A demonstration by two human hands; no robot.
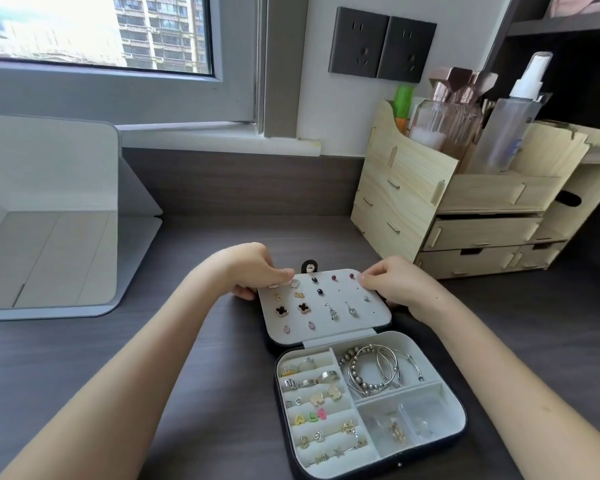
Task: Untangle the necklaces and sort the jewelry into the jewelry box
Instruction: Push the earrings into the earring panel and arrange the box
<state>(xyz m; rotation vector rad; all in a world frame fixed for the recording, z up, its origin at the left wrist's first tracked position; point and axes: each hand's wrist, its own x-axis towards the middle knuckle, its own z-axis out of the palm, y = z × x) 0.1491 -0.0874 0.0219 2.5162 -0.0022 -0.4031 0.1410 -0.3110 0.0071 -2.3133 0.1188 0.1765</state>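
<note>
Showed the jewelry box (456,396) lying open at the centre of the dark wood-grain surface (187,341), compartmented half nearest the person and earring panel (357,325) folded out on the far side. Gripped the panel by its two far corners. Took the far-left corner in the left hand (253,271), fingers curled over the top edge. Took the far-right corner in the right hand (392,285) in like fashion, fingertips on the panel face. Held nothing else in either hand. Could not tell a pinch on the panel alone from a pinch on panel and dark lid together.

Found the compartments filled: rings (312,403) lined in the rolls at left, bracelets (371,370) heaped at far right, small clear bags (395,427) at near right, with something gold inside, too blurred to name. Noted earrings (302,308) pinned in pairs across the panel. Saw no loose or knotted necklace on the surface.

Judged the sorting nearly or wholly done, and the step in hand to be the handling of the panel, probably folding it toward the compartments to shut the box. Judged the next move to call for an even lift from both corners and a swing nearward, slow enough to avoid snagging the drop earrings (331,311) on the bracelets. Expected fastening of the snap tab (309,266) at the far edge to follow.
</note>
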